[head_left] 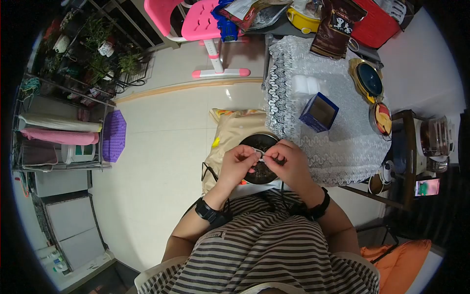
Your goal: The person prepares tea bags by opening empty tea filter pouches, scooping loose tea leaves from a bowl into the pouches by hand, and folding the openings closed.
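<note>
Pale tiles [161,152] below, left hand [237,164] and right hand [289,160] pinch one small whitish piece [260,159].

Smooth bowl [262,136], glossy floor tiles [156,161]

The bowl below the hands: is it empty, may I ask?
It is not empty: dark bits show inside the bowl. The left hand and right hand hide how full.

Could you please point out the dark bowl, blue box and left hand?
Dark bowl [250,139]: head view, upper inner wall.
Blue box [320,111]: head view, inside its open end.
Left hand [236,165]: head view, back of the hand.
</note>
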The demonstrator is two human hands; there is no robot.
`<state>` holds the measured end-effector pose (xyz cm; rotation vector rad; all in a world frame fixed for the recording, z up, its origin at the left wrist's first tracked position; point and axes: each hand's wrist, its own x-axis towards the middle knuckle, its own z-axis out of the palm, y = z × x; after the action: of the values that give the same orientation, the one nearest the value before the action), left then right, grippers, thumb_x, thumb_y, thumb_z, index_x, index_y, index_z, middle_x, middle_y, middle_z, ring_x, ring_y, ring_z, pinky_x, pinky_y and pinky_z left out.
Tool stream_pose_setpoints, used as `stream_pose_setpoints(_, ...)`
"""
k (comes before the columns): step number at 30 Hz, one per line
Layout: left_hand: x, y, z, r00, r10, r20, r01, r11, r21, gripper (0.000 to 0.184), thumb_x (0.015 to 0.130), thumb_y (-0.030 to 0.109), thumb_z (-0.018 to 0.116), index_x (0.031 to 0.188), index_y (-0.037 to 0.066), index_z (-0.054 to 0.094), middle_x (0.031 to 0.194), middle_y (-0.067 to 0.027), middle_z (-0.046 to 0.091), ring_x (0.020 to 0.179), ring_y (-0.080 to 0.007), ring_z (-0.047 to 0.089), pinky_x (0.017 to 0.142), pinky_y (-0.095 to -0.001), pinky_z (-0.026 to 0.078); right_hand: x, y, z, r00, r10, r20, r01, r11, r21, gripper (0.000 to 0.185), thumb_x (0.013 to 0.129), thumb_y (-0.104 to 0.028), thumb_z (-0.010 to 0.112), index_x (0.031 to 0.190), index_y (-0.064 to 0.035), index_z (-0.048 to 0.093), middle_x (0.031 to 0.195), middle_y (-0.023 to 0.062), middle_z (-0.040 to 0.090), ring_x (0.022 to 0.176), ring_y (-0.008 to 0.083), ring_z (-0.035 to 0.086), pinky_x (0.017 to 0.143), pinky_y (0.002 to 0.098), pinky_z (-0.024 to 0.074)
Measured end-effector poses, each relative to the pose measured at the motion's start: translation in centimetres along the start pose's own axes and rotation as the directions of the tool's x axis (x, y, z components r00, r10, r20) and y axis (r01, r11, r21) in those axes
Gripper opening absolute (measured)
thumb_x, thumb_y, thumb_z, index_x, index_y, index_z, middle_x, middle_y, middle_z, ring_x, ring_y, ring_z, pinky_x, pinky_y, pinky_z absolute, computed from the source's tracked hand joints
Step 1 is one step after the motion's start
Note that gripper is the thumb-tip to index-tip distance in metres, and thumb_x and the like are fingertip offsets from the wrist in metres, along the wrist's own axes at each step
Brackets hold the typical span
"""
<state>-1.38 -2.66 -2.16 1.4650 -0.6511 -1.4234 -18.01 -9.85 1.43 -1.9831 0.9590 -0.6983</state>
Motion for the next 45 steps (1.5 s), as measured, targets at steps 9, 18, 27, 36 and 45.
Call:
stream_pose_setpoints(9,-0.6,0.1,0.8,0.992,0.126,0.016,-0.127,0.990,0.067,0.010,0.092,0.007,0.065,0.101,0.002,0.065,0.086,0.0013,0.065,0.076,-0.0044,0.060,0.061,-0.0193,0.052,-0.1,1.0,0.4,0.999,-0.003,-0.052,-0.001,0.997,-0.079,0.014,0.074,-0.015,0.076,0.080,-0.0107,0.065,0.075,0.0037,0.064,0.068,0.0209,0.065,0.060,0.0328,0.0515)
stream_pose_setpoints(18,-1.8,0.8,1.5,0.923,0.380,0.060,-0.370,0.833,0.412,0.009,0.088,0.002,0.067,0.097,-0.001,0.066,0.084,0.0002,0.063,0.075,-0.0035,0.057,0.063,-0.0190,0.047,0.0,1.7,0.3,0.970,0.230,0.084,-0.236,0.969,0.072,0.021,0.074,-0.019,0.078,0.081,-0.0070,0.063,0.075,0.0067,0.069,0.069,0.0192,0.069,0.062,0.0301,0.0523)
stream_pose_setpoints(27,-0.3,-1.1,0.5,0.958,0.287,0.020,-0.285,0.937,0.202,0.007,0.088,0.002,0.068,0.094,0.002,0.065,0.081,0.0019,0.062,0.070,-0.0042,0.058,0.060,-0.0183,0.049,-0.2,1.6,-0.2,0.981,0.164,0.108,-0.177,0.976,0.129,0.022,0.082,-0.018,0.071,0.100,-0.0070,0.069,0.078,0.0076,0.069,0.070,0.0203,0.068,0.063,0.0321,0.0524)
stream_pose_setpoints(36,-0.7,-0.8,-0.1,0.987,0.162,-0.023,-0.161,0.986,0.042,0.006,0.089,0.002,0.066,0.090,0.004,0.061,0.075,0.0037,0.055,0.063,-0.0038,0.053,0.054,-0.0192,0.049,-2.5,1.7,-2.8,0.998,0.028,0.057,-0.027,0.999,-0.020,0.021,0.088,-0.025,0.067,0.105,-0.0122,0.066,0.098,0.0098,0.066,0.084,0.0278,0.065,0.076,0.0377,0.0524)
stream_pose_setpoints(45,-0.7,-0.4,-0.7,0.983,0.182,-0.034,-0.179,0.981,0.079,0.005,0.092,0.007,0.064,0.091,0.003,0.062,0.076,0.0004,0.060,0.063,-0.0063,0.056,0.054,-0.0203,0.049,-11.0,5.9,-17.9,0.634,0.000,-0.773,-0.216,0.960,-0.178,0.017,0.086,0.005,0.057,0.100,-0.0025,0.062,0.097,0.0046,0.062,0.088,0.0150,0.059,0.082,0.0261,0.0466)
